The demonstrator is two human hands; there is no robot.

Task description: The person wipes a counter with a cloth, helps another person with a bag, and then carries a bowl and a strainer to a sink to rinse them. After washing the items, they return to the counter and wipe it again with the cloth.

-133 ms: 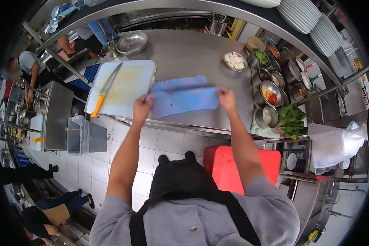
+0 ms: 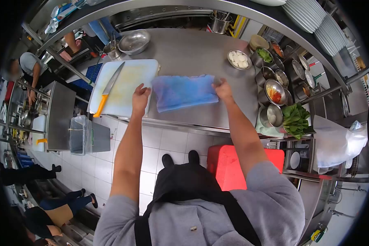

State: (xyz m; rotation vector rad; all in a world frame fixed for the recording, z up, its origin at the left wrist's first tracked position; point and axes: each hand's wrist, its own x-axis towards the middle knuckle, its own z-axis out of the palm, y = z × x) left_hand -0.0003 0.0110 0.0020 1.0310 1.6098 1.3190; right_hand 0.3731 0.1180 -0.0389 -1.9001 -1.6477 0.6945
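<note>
A blue cloth, folded over with purple patches, lies on the steel counter in front of me. Just off its left edge is my left hand, fingers loosely bent and apart, holding nothing. My right hand is at the cloth's right edge, near the far corner, its thumb and forefinger spread; the thumb seems to touch the cloth. To the left, a knife with a yellow handle rests on a white cutting board.
A metal bowl stands at the back left. On the right are a bowl of white slices, several metal pots, and leafy greens. Below the counter is a red bin; a grey bin stands left. Co-workers are at far left.
The raised, folded-over cloth has come down flatter on the counter. My left hand has let go of its left edge, and the right hand's fingers have spread.
</note>
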